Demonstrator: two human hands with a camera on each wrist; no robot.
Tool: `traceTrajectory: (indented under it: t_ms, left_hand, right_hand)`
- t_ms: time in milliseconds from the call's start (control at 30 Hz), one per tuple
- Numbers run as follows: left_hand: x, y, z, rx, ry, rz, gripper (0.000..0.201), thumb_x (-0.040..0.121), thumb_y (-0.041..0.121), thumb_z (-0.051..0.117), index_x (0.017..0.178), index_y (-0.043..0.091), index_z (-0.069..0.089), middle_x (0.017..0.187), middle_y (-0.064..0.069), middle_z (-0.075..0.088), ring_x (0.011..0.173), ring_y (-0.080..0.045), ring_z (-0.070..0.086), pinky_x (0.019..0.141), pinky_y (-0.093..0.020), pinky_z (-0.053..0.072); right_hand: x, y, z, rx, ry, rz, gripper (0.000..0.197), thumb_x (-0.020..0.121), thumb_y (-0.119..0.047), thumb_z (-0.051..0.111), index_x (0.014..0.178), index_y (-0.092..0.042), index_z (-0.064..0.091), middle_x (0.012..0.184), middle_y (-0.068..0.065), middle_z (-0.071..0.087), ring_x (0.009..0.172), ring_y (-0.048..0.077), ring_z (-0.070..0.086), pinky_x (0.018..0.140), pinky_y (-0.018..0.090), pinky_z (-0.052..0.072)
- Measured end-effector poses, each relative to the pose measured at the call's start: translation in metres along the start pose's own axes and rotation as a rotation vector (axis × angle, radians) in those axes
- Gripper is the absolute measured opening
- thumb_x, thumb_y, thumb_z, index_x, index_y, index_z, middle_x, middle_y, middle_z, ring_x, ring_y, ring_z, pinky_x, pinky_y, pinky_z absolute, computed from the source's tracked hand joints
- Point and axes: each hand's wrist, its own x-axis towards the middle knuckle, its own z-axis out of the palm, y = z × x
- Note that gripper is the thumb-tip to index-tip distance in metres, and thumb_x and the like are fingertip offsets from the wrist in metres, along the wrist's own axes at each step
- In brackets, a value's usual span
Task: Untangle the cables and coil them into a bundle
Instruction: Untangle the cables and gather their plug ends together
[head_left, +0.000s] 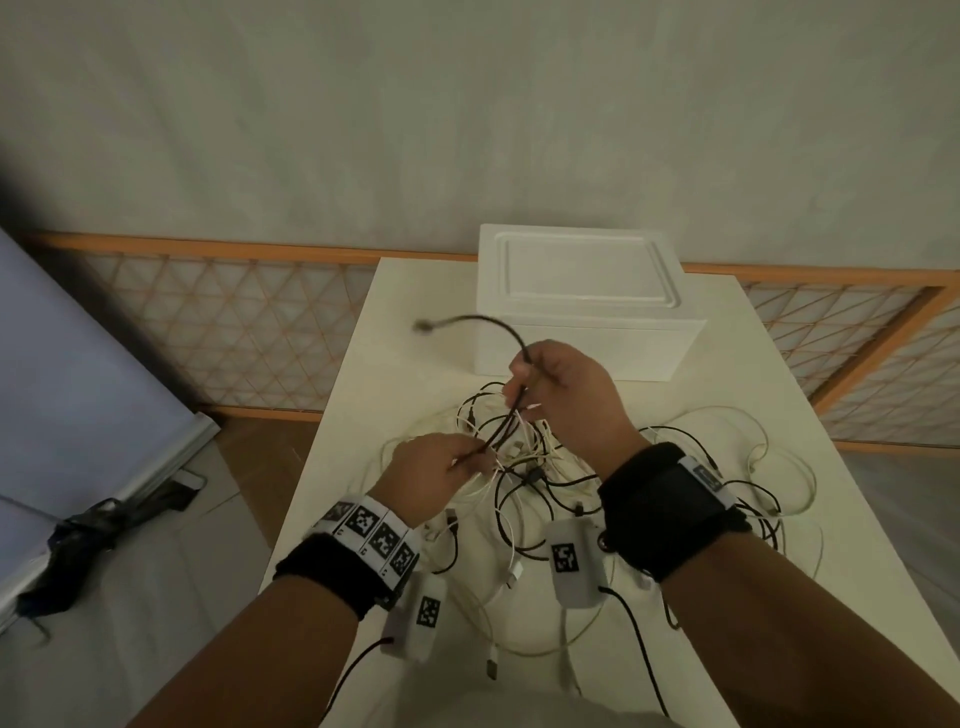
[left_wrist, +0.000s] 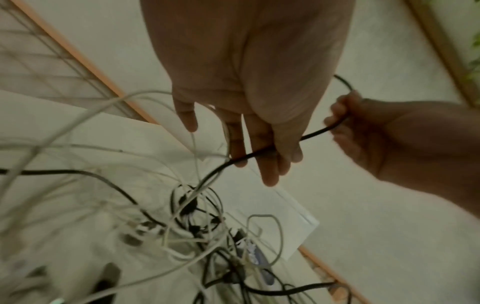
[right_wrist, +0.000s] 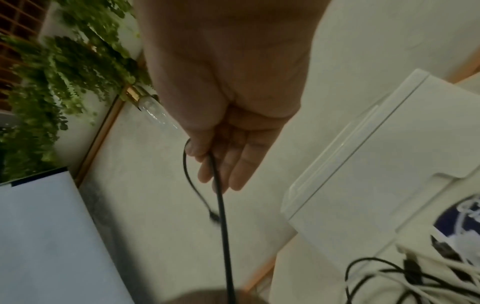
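A white table (head_left: 779, 467) fills the centre and lower right of the head view, with a closed white foam box (head_left: 582, 306) at its far end, upper centre. Below the box, mid-frame, a tangle of black and white cables (head_left: 524, 499) sprawls across the tabletop, with loose loops running out to the right.

Above that tangle, both hands hold one black cable (head_left: 501, 434), stretched between them on a diagonal from lower left to upper right. The left hand (head_left: 439, 475), lower and nearer the pile, pinches the cable between thumb and fingertips. The right hand (head_left: 561, 389), higher and closer to the box, has thumb and fingers curled round it. Beyond the right hand the cable arcs up and to the left, ending in a blurred free plug (head_left: 423, 326) hanging in the air.

The free end probably lies on the right hand's side, the knotted part below the left.
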Motion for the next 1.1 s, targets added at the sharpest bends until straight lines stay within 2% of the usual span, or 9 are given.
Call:
traceTrajectory:
  t_ms: [200, 300, 400, 500, 667, 733, 867, 967, 1100]
  left_hand:
    - [-0.010, -0.027, -0.002, 0.152, 0.038, -0.027, 0.031, 0.093, 0.052, 0.043, 0.108, 0.039, 0.067, 0.090, 0.017, 0.069, 0.086, -0.003, 0.062, 0.079, -0.029, 0.047]
    - [-0.005, -0.023, 0.002, 0.170, 0.051, 0.031, 0.037, 0.087, 0.057, 0.042, 0.108, 0.039, 0.067, 0.092, 0.014, 0.071, 0.088, -0.006, 0.063, 0.081, -0.036, 0.048]
    - [0.004, -0.004, 0.002, 0.106, -0.002, -0.004, 0.017, 0.086, 0.041, 0.056, 0.095, 0.033, 0.069, 0.087, 0.012, 0.068, 0.085, -0.011, 0.062, 0.081, -0.039, 0.050]
    - [0.009, 0.012, -0.005, -0.071, 0.087, 0.003, 0.004, 0.087, 0.018, 0.065, 0.086, 0.022, 0.067, 0.081, 0.011, 0.062, 0.080, -0.011, 0.059, 0.074, -0.025, 0.046]
    - [0.005, 0.013, -0.019, -0.231, -0.044, -0.117, 0.012, 0.092, 0.033, 0.060, 0.101, 0.029, 0.066, 0.102, 0.010, 0.068, 0.096, -0.006, 0.062, 0.081, -0.022, 0.046]
    - [0.000, 0.019, -0.024, -0.503, -0.075, -0.153, 0.022, 0.095, 0.027, 0.055, 0.114, 0.026, 0.066, 0.114, 0.009, 0.067, 0.110, -0.007, 0.059, 0.094, -0.025, 0.044]
    - [-0.005, 0.029, -0.042, -1.155, 0.010, -0.247, 0.027, 0.089, 0.017, 0.048, 0.112, 0.020, 0.062, 0.120, 0.007, 0.064, 0.110, -0.009, 0.055, 0.091, -0.034, 0.036]
    - [0.001, 0.026, -0.052, -1.543, 0.082, -0.203, 0.011, 0.089, 0.021, 0.046, 0.082, 0.020, 0.055, 0.089, 0.002, 0.069, 0.086, -0.014, 0.065, 0.088, -0.043, 0.045]
    - [0.012, 0.010, -0.065, -1.693, 0.419, -0.247, 0.029, 0.101, 0.026, 0.036, 0.074, 0.020, 0.042, 0.054, 0.008, 0.039, 0.043, -0.008, 0.036, 0.048, -0.019, 0.040]
  right_hand:
    - [0.001, -0.025, -0.031, 0.055, 0.259, -0.181, 0.018, 0.099, -0.014, 0.046, 0.089, -0.022, 0.059, 0.062, 0.001, 0.048, 0.055, 0.008, 0.052, 0.066, 0.039, 0.059]
    - [0.003, -0.022, -0.038, 0.031, 0.277, -0.230, 0.017, 0.099, -0.020, 0.046, 0.091, -0.024, 0.061, 0.061, -0.005, 0.044, 0.053, 0.008, 0.045, 0.059, 0.036, 0.053]
    - [0.001, -0.011, -0.027, -0.226, 0.191, -0.258, 0.016, 0.096, -0.028, 0.052, 0.085, -0.020, 0.060, 0.063, -0.012, 0.048, 0.058, 0.008, 0.043, 0.062, 0.030, 0.041]
    - [-0.009, 0.007, -0.009, -0.491, -0.011, -0.240, 0.017, 0.095, -0.026, 0.055, 0.083, -0.014, 0.058, 0.062, -0.010, 0.047, 0.058, 0.002, 0.043, 0.057, 0.020, 0.035]
    - [-0.025, 0.025, 0.002, -0.478, -0.187, -0.188, 0.015, 0.098, -0.026, 0.049, 0.090, -0.016, 0.055, 0.071, -0.009, 0.056, 0.065, 0.003, 0.051, 0.063, 0.023, 0.038]
    - [-0.029, 0.025, 0.003, -0.520, -0.304, -0.205, 0.012, 0.098, -0.026, 0.048, 0.089, -0.020, 0.054, 0.072, -0.014, 0.057, 0.068, -0.001, 0.053, 0.066, 0.021, 0.040]
    - [-0.031, 0.027, 0.003, -0.672, -0.388, -0.192, 0.021, 0.098, -0.033, 0.047, 0.096, -0.016, 0.060, 0.083, -0.002, 0.062, 0.080, 0.016, 0.058, 0.076, 0.036, 0.048]
    - [-0.034, 0.027, -0.002, -0.729, -0.437, -0.164, 0.023, 0.097, -0.035, 0.049, 0.100, -0.020, 0.065, 0.081, -0.001, 0.065, 0.076, 0.015, 0.060, 0.073, 0.034, 0.048]
    - [-0.039, 0.024, -0.023, -0.672, -0.378, -0.110, 0.038, 0.096, -0.048, 0.042, 0.100, -0.022, 0.069, 0.074, -0.005, 0.063, 0.067, 0.000, 0.055, 0.064, 0.019, 0.043]
